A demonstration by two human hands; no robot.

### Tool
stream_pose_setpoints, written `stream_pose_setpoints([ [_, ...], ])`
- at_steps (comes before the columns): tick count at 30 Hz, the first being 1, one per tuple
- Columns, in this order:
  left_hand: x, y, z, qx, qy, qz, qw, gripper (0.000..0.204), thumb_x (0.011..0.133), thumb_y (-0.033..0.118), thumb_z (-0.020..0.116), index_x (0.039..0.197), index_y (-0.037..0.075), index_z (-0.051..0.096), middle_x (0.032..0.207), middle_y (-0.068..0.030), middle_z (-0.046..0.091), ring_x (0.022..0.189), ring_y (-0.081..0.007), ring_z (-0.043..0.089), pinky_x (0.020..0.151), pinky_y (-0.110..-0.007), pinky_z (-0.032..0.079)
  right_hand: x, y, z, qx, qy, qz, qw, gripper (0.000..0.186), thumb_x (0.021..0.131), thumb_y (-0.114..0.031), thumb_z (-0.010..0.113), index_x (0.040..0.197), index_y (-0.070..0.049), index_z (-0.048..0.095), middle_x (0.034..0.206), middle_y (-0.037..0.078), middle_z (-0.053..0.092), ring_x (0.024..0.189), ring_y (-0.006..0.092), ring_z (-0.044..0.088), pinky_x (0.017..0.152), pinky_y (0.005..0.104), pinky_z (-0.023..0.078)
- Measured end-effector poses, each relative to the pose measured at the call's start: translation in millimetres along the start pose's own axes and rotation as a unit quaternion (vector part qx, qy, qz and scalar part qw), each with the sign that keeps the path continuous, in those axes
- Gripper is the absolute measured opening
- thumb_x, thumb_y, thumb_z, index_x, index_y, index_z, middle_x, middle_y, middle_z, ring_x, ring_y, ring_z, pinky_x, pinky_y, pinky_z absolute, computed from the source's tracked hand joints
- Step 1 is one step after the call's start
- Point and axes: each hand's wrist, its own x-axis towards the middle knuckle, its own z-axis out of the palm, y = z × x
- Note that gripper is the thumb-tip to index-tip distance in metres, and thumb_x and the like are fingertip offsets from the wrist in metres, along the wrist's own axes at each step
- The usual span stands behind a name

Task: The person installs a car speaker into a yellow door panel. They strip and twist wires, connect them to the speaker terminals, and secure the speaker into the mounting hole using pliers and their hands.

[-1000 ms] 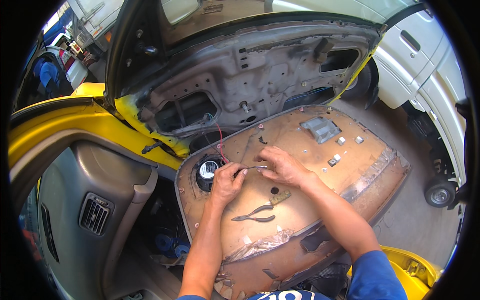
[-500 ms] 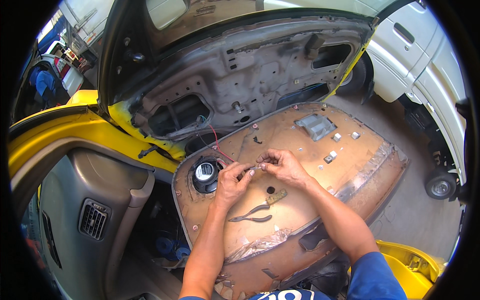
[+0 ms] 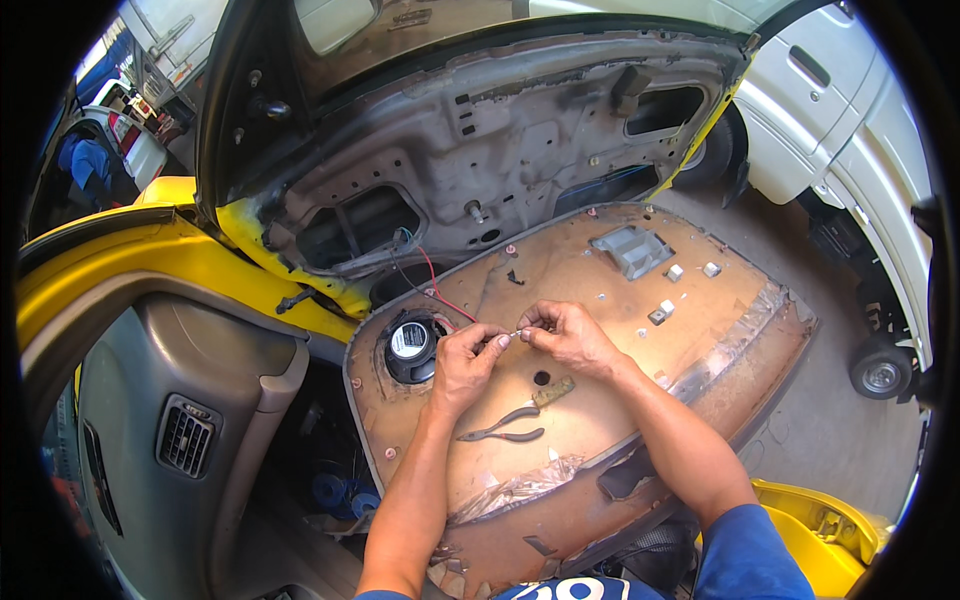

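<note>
My left hand [image 3: 466,366] is closed in a pinch, with the red wire [image 3: 433,272] running into its fingers from the door. Close by on the right, my right hand [image 3: 568,338] pinches at a thin wire end [image 3: 517,334] between the two sets of fingertips; its tip is too small to make out. Both hands are just above the brown door trim panel [image 3: 560,262]. Left of my left hand, a round black speaker [image 3: 410,342] sits in the panel, its labelled back facing up. Below the hands lie open-handled pliers [image 3: 503,428].
Beyond the panel stands the open yellow door [image 3: 430,170], its inner metal bare. Small whitish blocks [image 3: 662,313] and a grey plastic piece [image 3: 632,252] are on the panel. The dashboard [image 3: 190,400] is at left, a white vehicle [image 3: 800,150] at right, and a person in blue [image 3: 88,165] far left.
My fingertips have shifted slightly, and the wire end between them shows less length. The red wire near the door has moved a little. The pliers lie in the same place.
</note>
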Motion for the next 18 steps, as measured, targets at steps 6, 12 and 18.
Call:
stream_pose_setpoints([
  [6,-1.0,-8.3,8.7,-0.018,-0.009,-0.014,1.000,0.022,0.104,0.020,0.071,0.103,-0.001,0.076,0.076,-0.0040,0.072,0.058,-0.0080,0.060,0.053,-0.028,0.047,-3.8,-10.7,5.5,-0.072,0.031,-0.012,0.997,0.022,0.098,-0.014,0.067,0.106,0.005,0.071,0.088,0.020,0.076,0.081,0.0256,0.075,0.077,0.0389,0.058],
  [12,-3.5,-3.0,18.4,-0.076,0.016,-0.071,0.994,0.023,0.105,0.021,0.070,0.106,-0.002,0.075,0.079,-0.0046,0.073,0.058,-0.0072,0.060,0.053,-0.026,0.047,-4.1,-9.5,14.7,-0.051,0.058,0.011,0.997,0.023,0.097,-0.016,0.066,0.104,0.006,0.071,0.089,0.021,0.077,0.082,0.0280,0.076,0.075,0.0409,0.059],
  [18,-3.0,7.7,19.8,-0.057,0.051,-0.008,0.997,0.020,0.101,0.015,0.075,0.111,-0.003,0.076,0.080,-0.0061,0.075,0.057,-0.0071,0.062,0.052,-0.025,0.049,-1.5,1.6,19.6,0.006,0.087,0.041,0.995,0.024,0.097,-0.016,0.064,0.104,0.006,0.072,0.088,0.019,0.077,0.079,0.0237,0.074,0.073,0.0382,0.058],
])
